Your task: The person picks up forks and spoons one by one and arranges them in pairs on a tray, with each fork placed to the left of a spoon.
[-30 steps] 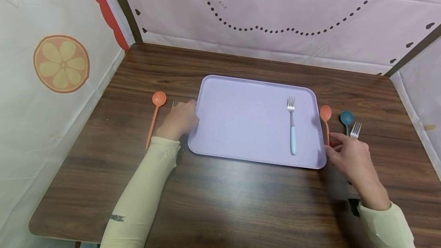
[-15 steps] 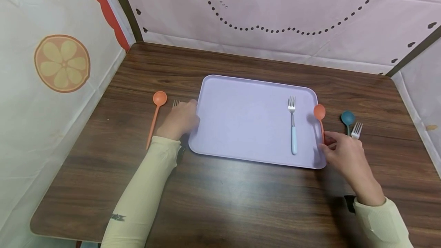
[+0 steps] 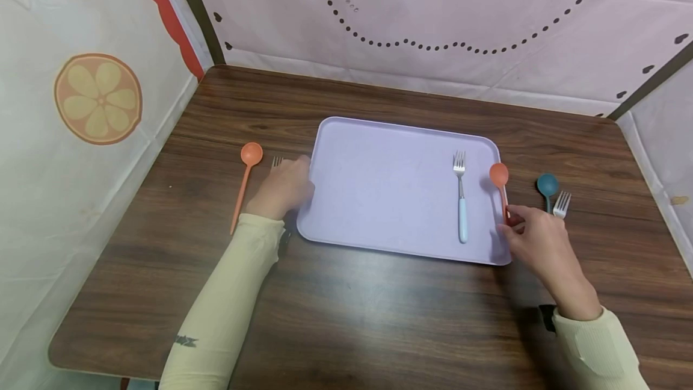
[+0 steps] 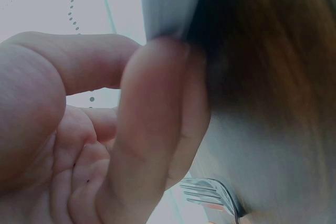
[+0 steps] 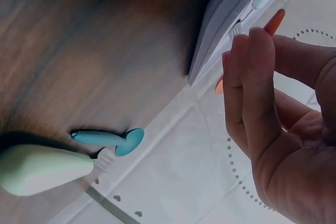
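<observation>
A lilac tray (image 3: 373, 191) lies on the wooden table. My left hand (image 3: 284, 188) pinches its left edge; the left wrist view shows fingertips right at the tray wall (image 4: 170, 6). Over the tray's right rim, my right hand (image 3: 544, 245) holds an orange spoon (image 3: 498, 175) by its handle, the bowl pointing away from me. The spoon's shadow falls on the tray beside it. In the right wrist view the handle end (image 5: 274, 22) sticks out past the thumb and fingers. A fork with a light blue handle (image 3: 462, 218) lies on the tray's right part.
Left of the tray lie another orange spoon (image 3: 251, 154) and a fork (image 3: 277, 162) mostly hidden by my left hand. At right lie a teal spoon (image 3: 547, 184) and a fork (image 3: 562, 203) with a pale green handle (image 5: 47, 169). Fabric walls border the table.
The right hand has moved left with the orange spoon, from beside the tray to over its right rim. The left hand has stayed at the tray's left edge.
</observation>
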`<move>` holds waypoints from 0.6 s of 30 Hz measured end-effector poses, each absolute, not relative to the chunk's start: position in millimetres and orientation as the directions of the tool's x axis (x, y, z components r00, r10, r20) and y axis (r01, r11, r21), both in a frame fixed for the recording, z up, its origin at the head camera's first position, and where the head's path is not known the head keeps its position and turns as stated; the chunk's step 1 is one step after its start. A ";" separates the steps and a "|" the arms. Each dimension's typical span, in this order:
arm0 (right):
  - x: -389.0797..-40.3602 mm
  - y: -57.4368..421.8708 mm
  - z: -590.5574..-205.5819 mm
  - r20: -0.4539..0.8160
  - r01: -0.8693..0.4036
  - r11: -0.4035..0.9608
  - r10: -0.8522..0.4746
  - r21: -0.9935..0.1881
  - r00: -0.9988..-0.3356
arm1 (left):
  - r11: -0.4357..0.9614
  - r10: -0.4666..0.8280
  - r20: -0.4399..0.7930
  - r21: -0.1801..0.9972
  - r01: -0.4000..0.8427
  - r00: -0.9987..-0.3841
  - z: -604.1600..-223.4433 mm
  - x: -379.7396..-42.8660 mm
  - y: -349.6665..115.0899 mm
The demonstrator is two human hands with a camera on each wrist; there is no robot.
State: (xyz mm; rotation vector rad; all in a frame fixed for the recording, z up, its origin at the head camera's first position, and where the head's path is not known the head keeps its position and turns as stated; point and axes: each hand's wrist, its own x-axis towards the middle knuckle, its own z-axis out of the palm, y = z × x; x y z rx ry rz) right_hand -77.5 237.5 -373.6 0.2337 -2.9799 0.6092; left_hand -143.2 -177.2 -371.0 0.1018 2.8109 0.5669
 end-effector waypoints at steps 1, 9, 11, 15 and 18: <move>-77.9 237.3 -374.0 0.114 -0.168 0.908 -0.134 -0.383 -0.984 | 0.921 0.122 -0.250 0.389 0.015 -0.961 -370.8 -143.1 -177.0; -82.4 234.5 -375.7 0.098 -0.179 0.910 -0.153 -0.375 -0.983 | 0.924 0.110 -0.259 0.383 0.003 -0.960 -370.6 -143.9 -176.3; -83.0 234.0 -376.1 0.089 -0.169 0.913 -0.146 -0.372 -0.985 | 0.924 0.114 -0.256 0.383 0.008 -0.960 -370.8 -144.0 -176.6; -83.3 232.9 -376.7 0.067 -0.144 0.921 -0.128 -0.361 -0.990 | 0.924 0.119 -0.250 0.382 0.015 -0.961 -371.4 -144.0 -176.5; -83.7 231.8 -377.8 0.064 -0.149 0.921 -0.135 -0.360 -0.989 | 0.925 0.110 -0.257 0.379 0.005 -0.960 -371.2 -143.9 -176.5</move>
